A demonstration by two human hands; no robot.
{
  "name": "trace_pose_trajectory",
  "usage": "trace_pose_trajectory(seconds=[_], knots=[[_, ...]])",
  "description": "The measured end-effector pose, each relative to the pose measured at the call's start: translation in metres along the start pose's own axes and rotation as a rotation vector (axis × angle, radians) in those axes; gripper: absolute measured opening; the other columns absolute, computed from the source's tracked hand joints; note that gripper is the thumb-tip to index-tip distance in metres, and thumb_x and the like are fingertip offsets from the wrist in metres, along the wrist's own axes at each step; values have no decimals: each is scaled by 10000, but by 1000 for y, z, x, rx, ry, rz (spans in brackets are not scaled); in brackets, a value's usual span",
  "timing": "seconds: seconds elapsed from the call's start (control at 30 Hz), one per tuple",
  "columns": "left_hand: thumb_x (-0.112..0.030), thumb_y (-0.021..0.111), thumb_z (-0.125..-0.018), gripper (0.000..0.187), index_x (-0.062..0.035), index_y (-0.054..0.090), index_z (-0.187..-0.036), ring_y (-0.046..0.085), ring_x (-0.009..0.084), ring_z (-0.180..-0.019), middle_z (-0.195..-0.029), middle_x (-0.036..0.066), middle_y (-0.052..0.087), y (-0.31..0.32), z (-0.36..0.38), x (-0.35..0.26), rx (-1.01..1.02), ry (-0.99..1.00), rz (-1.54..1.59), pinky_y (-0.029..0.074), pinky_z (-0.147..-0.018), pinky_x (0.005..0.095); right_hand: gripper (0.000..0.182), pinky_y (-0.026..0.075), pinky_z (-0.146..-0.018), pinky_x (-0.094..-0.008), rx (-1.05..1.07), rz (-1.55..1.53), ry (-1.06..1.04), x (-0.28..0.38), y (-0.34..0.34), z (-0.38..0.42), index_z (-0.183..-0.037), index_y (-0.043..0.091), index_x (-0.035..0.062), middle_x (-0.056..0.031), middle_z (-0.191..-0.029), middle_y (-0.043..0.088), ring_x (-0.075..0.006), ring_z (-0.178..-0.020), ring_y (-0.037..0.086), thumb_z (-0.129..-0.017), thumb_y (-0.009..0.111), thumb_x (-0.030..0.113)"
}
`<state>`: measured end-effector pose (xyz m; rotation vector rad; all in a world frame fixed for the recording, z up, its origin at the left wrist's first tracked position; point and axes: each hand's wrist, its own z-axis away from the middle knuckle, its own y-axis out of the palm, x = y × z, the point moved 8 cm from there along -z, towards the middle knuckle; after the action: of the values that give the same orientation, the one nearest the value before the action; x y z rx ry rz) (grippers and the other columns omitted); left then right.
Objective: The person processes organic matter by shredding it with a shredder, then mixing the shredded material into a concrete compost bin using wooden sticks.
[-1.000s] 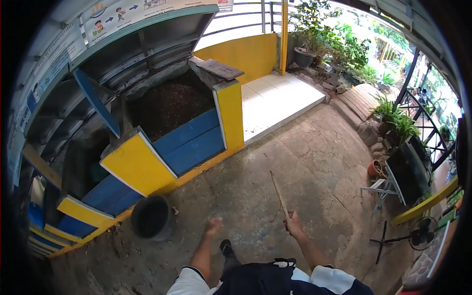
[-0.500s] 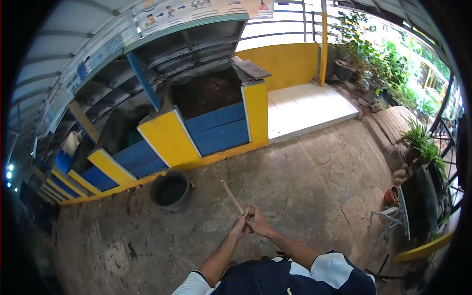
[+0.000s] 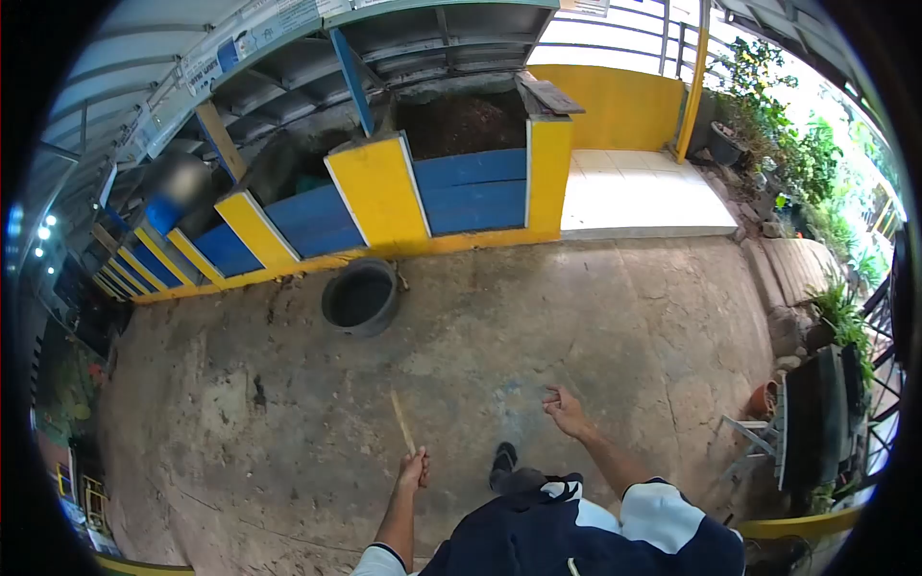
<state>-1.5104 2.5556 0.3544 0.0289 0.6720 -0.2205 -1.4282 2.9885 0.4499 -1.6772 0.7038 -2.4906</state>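
A thin, pale wooden stick (image 3: 401, 420) points up and forward from my left hand (image 3: 414, 468), whose fingers are wrapped round its lower end. Off to the right, my right hand (image 3: 567, 411) is held out over the concrete floor with nothing in it, its fingers loosely bent and partly apart. The two hands are well separated. A dark shoe (image 3: 503, 461) shows on the floor between them.
Ahead on the floor stands a dark round tub (image 3: 360, 298). Behind it runs a row of yellow and blue bins (image 3: 475, 192), one with dark soil. A white tiled step (image 3: 643, 197) lies at right; a black panel (image 3: 812, 422) stands near a terracotta pot (image 3: 764, 398).
My hands were together at the stick; now they are apart. The right has let go and moved right, while the left has carried the stick left. The view has shifted, and a shoe now shows.
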Motion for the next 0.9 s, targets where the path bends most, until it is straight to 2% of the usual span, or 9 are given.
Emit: trace_pose_trajectory(seconds=[0.1, 0.23, 0.33, 0.43, 0.5, 0.63, 0.7, 0.73, 0.9], knots=[[-396, 464, -1073, 367, -76, 548, -914, 412, 121, -441, -607, -12, 466, -4, 9, 108, 59, -156, 90, 351, -402, 294, 553, 533, -887, -345, -6, -65, -82, -15, 8, 59, -1448, 428, 26, -149, -1176, 661, -188, -961, 658, -936, 621, 107], [-390, 386, -1083, 367, -61, 515, -987, 361, 118, -439, -610, -11, 420, 38, 21, 118, 85, -129, 151, 291, -402, 287, 574, 528, -879, -339, 52, -3, -122, -3, -2, 92, -1475, 393, 41, -144, -1173, 646, -185, -979, 642, -947, 608, 109], [-385, 333, -1080, 382, -47, 501, -1021, 406, 132, -459, -643, 3, 443, 69, 34, 92, 120, -70, 278, 322, -407, 305, 592, 527, -878, -342, 88, 3, -131, 5, -1, 106, -1499, 363, 60, -153, -1194, 640, -193, -990, 643, -964, 606, 132], [-314, 416, -1059, 286, -49, 516, -1019, 435, 138, -468, -659, 11, 461, 103, 42, 42, 209, 53, 232, 365, -410, 330, 600, 526, -884, -351, 115, 15, -202, 25, 2, 114, -1526, 341, 99, -164, -1227, 633, -204, -991, 646, -991, 602, 184], [-244, 505, -1032, 212, -35, 533, -1048, 512, 122, -535, -683, 13, 497, 144, 66, -1, 265, 358, -81, 456, -472, 315, 599, 526, -889, -357, 124, 16, -240, 32, -2, 120, -1538, 335, 123, -171, -1246, 628, -210, -991, 648, -1007, 595, 219], [-184, 559, -1013, 196, -20, 556, -1120, 554, 111, -564, -696, 8, 506, 231, 118, -38, 295, 470, -165, 481, -490, 311, 603, 521, -904, -366, 125, -83, -250, 28, -11, 129, -1567, 309, 158, -183, -1300, 614, -224, -1017, 652, -1036, 558, 296], [-323, 587, -1005, 298, -51, 555, -1123, 536, 121, -502, -675, 17, 532, 265, 126, -45, 382, 540, -138, 405, -406, 308, 601, 519, -909, -369, 127, -127, -256, 28, -11, 127, -1572, 306, 158, -187, -1315, 609, -228, -1029, 656, -1042, 544, 314], [-373, 583, -1008, 406, -45, 555, -1245, 551, 119, -503, -677, 27, 561, 276, 126, -41, 426, 500, -198, 401, -400, 297, 616, 508, -930, -386, 125, -141, -301, 30, -9, 128, -1576, 296, 151, -184, -1318, 616, -250, -1043, 663, -1042, 541, 333], [-422, 565, -1015, 575, -29, 481, -1425, 537, 120, -512, -686, 24, 571, 342, 175, -52, 431, 618, -565, 401, -417, 295, 573, 517, -920, -378, -18, -136, -419, 26, -72, 130, -1551, 348, 135, -181, -1273, 642, -248, -1053, 668, -1046, 543, 324]])
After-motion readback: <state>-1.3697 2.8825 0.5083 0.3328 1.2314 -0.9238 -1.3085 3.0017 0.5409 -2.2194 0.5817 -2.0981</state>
